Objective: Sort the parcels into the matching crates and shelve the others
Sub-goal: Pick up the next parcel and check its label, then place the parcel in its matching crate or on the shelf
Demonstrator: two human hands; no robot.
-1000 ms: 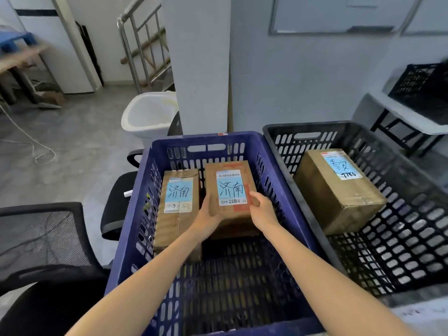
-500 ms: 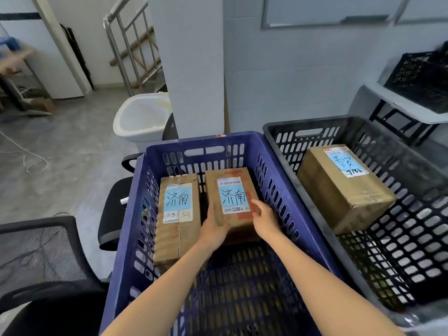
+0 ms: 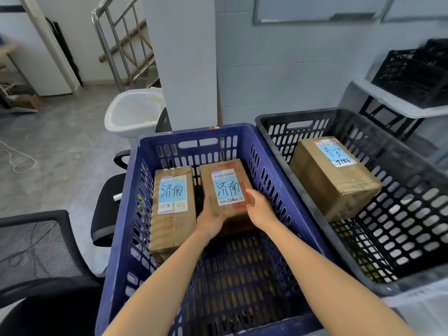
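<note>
The parcel [image 3: 226, 190] sits in the far half of the blue crate [image 3: 194, 134], a brown carton with a blue handwritten label on top, and I have both hands on its near end. My left hand [image 3: 212, 218] cups the near left corner, thumb lying up the left edge. My right hand [image 3: 260, 207] grips the near right corner, thumb on the top face by the label and fingers wrapped round the side. Whether its base is down on the crate floor I cannot tell. Just beside it on the left, across a narrow gap, lies the neighbouring parcel [image 3: 172, 207], longer, bearing the same characters and close against the crate's left wall. The black crate [image 3: 291, 117] stands against the blue one on the right and holds a third parcel [image 3: 332, 175] with different writing. Beyond the crates are a white pillar [image 3: 186, 57], a white bin [image 3: 133, 112] and a shelf [image 3: 400, 103]; an office chair [image 3: 36, 251] stands at my left.
</note>
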